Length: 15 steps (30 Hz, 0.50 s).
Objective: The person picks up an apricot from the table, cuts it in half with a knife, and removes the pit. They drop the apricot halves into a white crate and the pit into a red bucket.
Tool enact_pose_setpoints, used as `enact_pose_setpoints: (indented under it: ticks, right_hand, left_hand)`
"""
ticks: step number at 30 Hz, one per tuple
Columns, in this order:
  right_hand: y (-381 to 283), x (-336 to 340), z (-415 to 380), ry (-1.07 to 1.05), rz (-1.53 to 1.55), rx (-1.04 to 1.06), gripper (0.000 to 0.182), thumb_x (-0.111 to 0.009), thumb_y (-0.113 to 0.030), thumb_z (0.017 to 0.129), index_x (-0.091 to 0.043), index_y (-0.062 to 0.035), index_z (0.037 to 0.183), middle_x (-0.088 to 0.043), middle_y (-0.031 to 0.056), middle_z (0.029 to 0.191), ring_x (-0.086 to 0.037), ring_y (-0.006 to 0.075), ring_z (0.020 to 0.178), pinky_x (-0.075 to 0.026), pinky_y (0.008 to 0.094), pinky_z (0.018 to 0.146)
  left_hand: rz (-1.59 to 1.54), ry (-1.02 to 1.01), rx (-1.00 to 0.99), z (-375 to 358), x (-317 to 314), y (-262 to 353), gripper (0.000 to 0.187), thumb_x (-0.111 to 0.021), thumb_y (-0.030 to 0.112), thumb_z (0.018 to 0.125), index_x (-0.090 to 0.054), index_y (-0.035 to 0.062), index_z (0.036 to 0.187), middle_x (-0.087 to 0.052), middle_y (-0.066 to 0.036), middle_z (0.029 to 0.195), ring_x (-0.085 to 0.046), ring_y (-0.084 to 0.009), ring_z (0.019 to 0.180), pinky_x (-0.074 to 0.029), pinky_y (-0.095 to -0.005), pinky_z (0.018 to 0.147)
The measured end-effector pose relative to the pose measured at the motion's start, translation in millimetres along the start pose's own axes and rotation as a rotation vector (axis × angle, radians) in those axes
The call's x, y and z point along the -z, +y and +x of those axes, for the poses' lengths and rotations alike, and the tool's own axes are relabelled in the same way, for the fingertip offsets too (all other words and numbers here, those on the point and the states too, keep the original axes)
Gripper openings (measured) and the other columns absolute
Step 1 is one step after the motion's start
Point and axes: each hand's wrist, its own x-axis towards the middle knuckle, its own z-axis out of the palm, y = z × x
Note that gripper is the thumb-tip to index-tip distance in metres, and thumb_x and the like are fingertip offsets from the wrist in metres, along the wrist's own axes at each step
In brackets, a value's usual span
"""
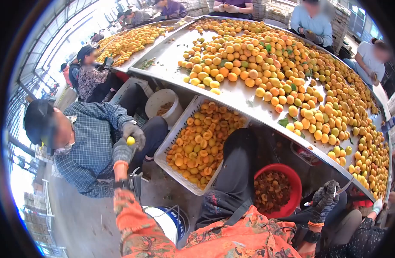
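My left hand, in a grey glove with an orange cuff, reaches to the left with its fingers closed on a small yellow fruit. It overlaps the gloved hand of a seated co-worker; whether they touch is unclear. At the lower right, my right hand, also gloved, is closed around a small metal tool, mostly hidden by the fingers. Left of it, a red basin holds brown fruit scraps. Between my hands stands a white crate filled with halved orange fruit.
A large metal table bears piled apricots. The co-worker in a checked shirt sits close at left. A white bucket stands behind the crate, another near my left arm. Other people sit around the tables.
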Motion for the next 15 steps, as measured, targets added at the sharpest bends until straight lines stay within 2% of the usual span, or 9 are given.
enact_pose_setpoints:
  ticks: [1, 2, 4, 6, 7, 9, 11, 12, 15]
  right_hand:
    - [2, 2, 0, 0.019, -0.004, 0.004, 0.018, -0.060, -0.023, 0.092, -0.055, -0.0087, 0.082, -0.043, -0.0031, 0.052, -0.034, 0.0059, 0.034, -0.025, 0.0222, 0.031]
    - [7, 5, 1, 0.044, 0.002, 0.021, 0.017, -0.060, -0.022, 0.092, -0.055, -0.0085, 0.084, -0.046, -0.0025, 0.055, -0.036, 0.0058, 0.035, -0.026, 0.0220, 0.032]
    - [3, 6, -3, 0.014, -0.005, -0.027, 0.013, -0.062, -0.020, 0.090, -0.057, -0.0075, 0.090, -0.054, -0.0006, 0.065, -0.044, 0.0060, 0.042, -0.032, 0.0211, 0.035]
    - [12, 0, -4, -0.003, 0.060, -0.076, 0.013, -0.063, -0.017, 0.089, -0.059, -0.0066, 0.096, -0.057, 0.0008, 0.073, -0.049, 0.0066, 0.048, -0.036, 0.0204, 0.038]
    - [12, -8, -4, -0.055, 0.065, -0.062, 0.014, -0.063, -0.013, 0.088, -0.060, -0.0064, 0.099, -0.059, 0.0019, 0.077, -0.052, 0.0079, 0.052, -0.040, 0.0198, 0.040]
    - [-24, -42, -18, -0.219, -0.098, -0.140, 0.012, -0.063, -0.012, 0.088, -0.062, -0.0059, 0.099, -0.061, -0.0010, 0.075, -0.054, 0.0058, 0.058, -0.044, 0.0199, 0.046]
    - [-34, -60, -26, -0.354, -0.336, -0.136, 0.013, -0.068, -0.012, 0.084, -0.064, -0.0049, 0.095, -0.064, -0.0002, 0.079, -0.059, 0.0071, 0.066, -0.049, 0.0232, 0.057]
    - [-50, -74, -34, -0.447, -0.369, -0.157, 0.015, -0.070, -0.011, 0.082, -0.065, -0.0042, 0.095, -0.066, 0.0008, 0.081, -0.061, 0.0086, 0.070, -0.050, 0.0250, 0.063]
    - [-54, -84, -47, -0.668, -0.242, -0.111, 0.033, -0.076, -0.017, 0.078, -0.064, -0.0059, 0.106, -0.065, 0.0068, 0.101, -0.063, 0.0151, 0.090, -0.049, 0.0284, 0.079]
  left_hand:
    - [0.023, 0.022, 0.040, -28, 28, 26, 0.054, -0.078, 0.032, 0.070, -0.058, 0.0018, 0.109, -0.066, -0.021, 0.095, -0.065, -0.0361, 0.089, -0.052, -0.0416, 0.077]
    - [0.021, 0.016, 0.020, -41, 27, 40, 0.054, -0.078, 0.032, 0.070, -0.058, 0.0018, 0.109, -0.066, -0.021, 0.095, -0.065, -0.0361, 0.089, -0.052, -0.0416, 0.077]
    - [-0.615, 0.122, -0.240, -64, 16, 57, 0.042, -0.074, 0.020, 0.075, -0.058, 0.0046, 0.110, -0.062, -0.012, 0.104, -0.063, -0.0236, 0.090, -0.053, -0.0358, 0.074]
    - [-0.965, 0.051, -0.480, -104, 27, 100, 0.041, -0.071, 0.006, 0.076, -0.056, 0.0066, 0.114, -0.059, -0.007, 0.108, -0.060, -0.0156, 0.088, -0.054, -0.0300, 0.073]
    - [-0.995, -0.060, -0.600, -132, 43, 133, 0.046, -0.069, -0.002, 0.075, -0.054, 0.0073, 0.118, -0.058, -0.005, 0.107, -0.059, -0.0138, 0.086, -0.054, -0.0271, 0.073]
    - [-1.376, -0.491, -0.586, -169, 44, 182, 0.060, -0.072, -0.006, 0.071, -0.049, 0.0055, 0.125, -0.058, -0.008, 0.108, -0.059, -0.0143, 0.087, -0.053, -0.0257, 0.075]
    - [-1.377, -0.684, -0.669, -195, 48, 226, 0.063, -0.074, -0.003, 0.070, -0.048, 0.0029, 0.128, -0.058, -0.009, 0.110, -0.060, -0.0141, 0.087, -0.054, -0.0270, 0.076]
    - [-1.550, -0.893, -0.567, -210, 52, 246, 0.069, -0.076, -0.002, 0.069, -0.045, 0.0011, 0.131, -0.058, -0.009, 0.110, -0.060, -0.0141, 0.087, -0.054, -0.0270, 0.076]
    - [-1.500, -0.986, -0.764, -235, 43, 282, 0.072, -0.076, -0.003, 0.069, -0.045, 0.0029, 0.133, -0.055, -0.006, 0.115, -0.056, -0.0140, 0.096, -0.046, -0.0274, 0.090]
